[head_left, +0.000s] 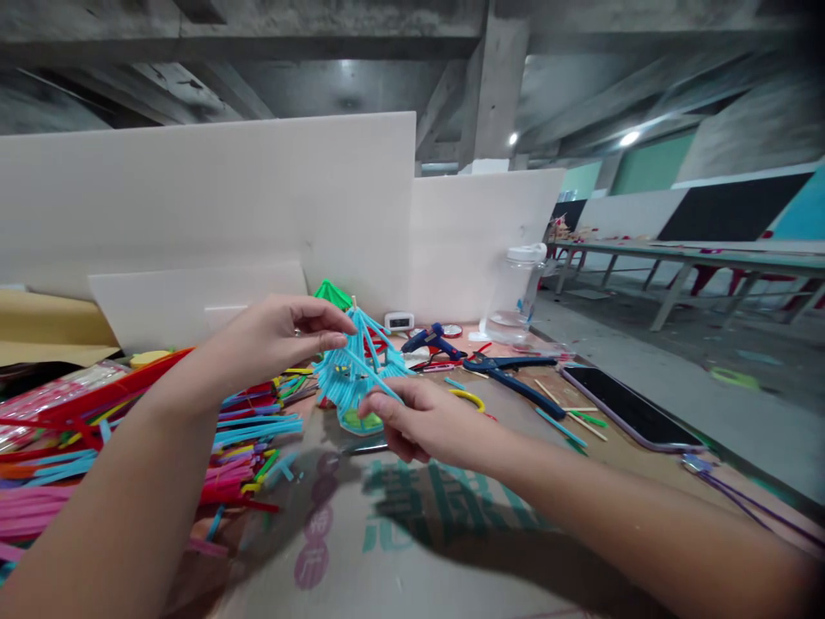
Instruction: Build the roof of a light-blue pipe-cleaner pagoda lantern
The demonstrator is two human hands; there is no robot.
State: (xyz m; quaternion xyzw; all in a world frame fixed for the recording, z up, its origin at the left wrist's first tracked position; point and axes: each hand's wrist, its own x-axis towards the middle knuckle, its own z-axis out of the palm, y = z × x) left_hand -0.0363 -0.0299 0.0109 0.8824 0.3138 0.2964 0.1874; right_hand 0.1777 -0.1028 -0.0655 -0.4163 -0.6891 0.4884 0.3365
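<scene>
A light-blue pipe cleaner (372, 375) runs slantwise between my two hands. My left hand (300, 331) pinches its upper end between thumb and fingertips. Lower and to the right, my right hand (422, 417) is closed on the other end. Just behind them stands a small model (341, 391) made of light-blue pipe cleaners, with a pointed, flaring roof and a stick poking out of its top. My hands cover part of it, and whether the left fingertips touch it I cannot tell. A green pointed roof piece (333, 293) shows behind it.
Bundles of coloured pipe cleaners (258, 430) lie left. Behind are a glue gun (433, 341), a small digital clock (399, 321) and a clear bottle (514, 297). Dark-handled pliers (516, 378), thin sticks and a phone (628, 408) lie right. White boards (212, 198) stand at the back.
</scene>
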